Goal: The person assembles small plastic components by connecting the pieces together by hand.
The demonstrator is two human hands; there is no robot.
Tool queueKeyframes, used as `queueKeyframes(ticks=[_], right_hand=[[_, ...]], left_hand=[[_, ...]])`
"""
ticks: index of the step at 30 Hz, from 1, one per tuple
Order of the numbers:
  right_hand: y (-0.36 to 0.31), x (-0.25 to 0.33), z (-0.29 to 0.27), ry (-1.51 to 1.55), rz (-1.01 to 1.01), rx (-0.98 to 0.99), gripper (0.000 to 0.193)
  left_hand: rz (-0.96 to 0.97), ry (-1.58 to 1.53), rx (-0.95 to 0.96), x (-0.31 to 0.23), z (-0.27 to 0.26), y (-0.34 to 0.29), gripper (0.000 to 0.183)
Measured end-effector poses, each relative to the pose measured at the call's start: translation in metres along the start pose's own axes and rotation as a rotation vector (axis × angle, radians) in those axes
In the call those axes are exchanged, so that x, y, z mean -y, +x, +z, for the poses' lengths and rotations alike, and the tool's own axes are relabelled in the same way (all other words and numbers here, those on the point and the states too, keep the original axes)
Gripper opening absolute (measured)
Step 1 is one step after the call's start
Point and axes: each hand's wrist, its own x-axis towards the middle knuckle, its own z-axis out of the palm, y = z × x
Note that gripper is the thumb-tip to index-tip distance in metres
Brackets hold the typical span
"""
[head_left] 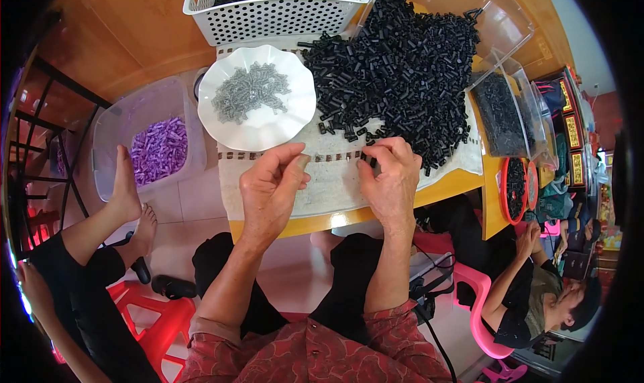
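Observation:
My left hand (268,187) is over the pale cloth below the white scalloped plate (221,138), thumb and bent fingers drawn together; anything between them is too small to make out. To the right, my right hand (394,180) curls its fingers in a pinch at the lower edge of the black pile. Something dark shows by its fingertips, but I cannot tell whether it is held. On the plate lies a heap of small silvery-grey pieces (249,91) that look like springs. Many short black cylindrical parts (396,68) spread across the cloth (315,148) from a tipped clear bin.
A white perforated basket (278,22) of black parts stands at the back. Clear bins (506,108) and a red-rimmed tray (514,190) are at right. Purple pieces (159,147) fill a floor tub at left. People sit on both sides, near a red stool (157,319) and pink chair (473,302).

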Motion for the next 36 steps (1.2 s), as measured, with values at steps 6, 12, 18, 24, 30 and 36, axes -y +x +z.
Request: queueKeyframes(ticks=[6, 12, 18, 24, 30, 36], right_hand=[[0.001, -0.001, -0.001, 0.059, 0.043, 0.018, 0.018], [-0.003, 0.005, 0.003, 0.542, 0.282, 0.076, 0.017], [-0.002, 0.017, 0.002, 1.029, 0.315, 0.147, 0.013], [-0.002, 0.024, 0.003, 1.066, 0.302, 0.164, 0.012], [-0.003, 0.023, 0.004, 1.021, 0.239, 0.190, 0.012], [0.001, 0.027, 0.003, 1.022, 0.211, 0.192, 0.014]], left_hand=[[-0.041, 0.044, 0.041, 0.000, 0.000, 0.000, 0.022], [-0.038, 0.039, 0.083, 0.005, 0.002, -0.002, 0.021], [-0.089, -0.130, 0.185, 0.007, 0.006, -0.002, 0.023], [-0.067, -0.209, 0.250, 0.007, 0.003, -0.001, 0.024], [-0.120, -0.157, 0.228, 0.005, -0.001, 0.000, 0.021], [-0.156, -0.205, 0.215, 0.003, -0.002, 0.000, 0.022]])
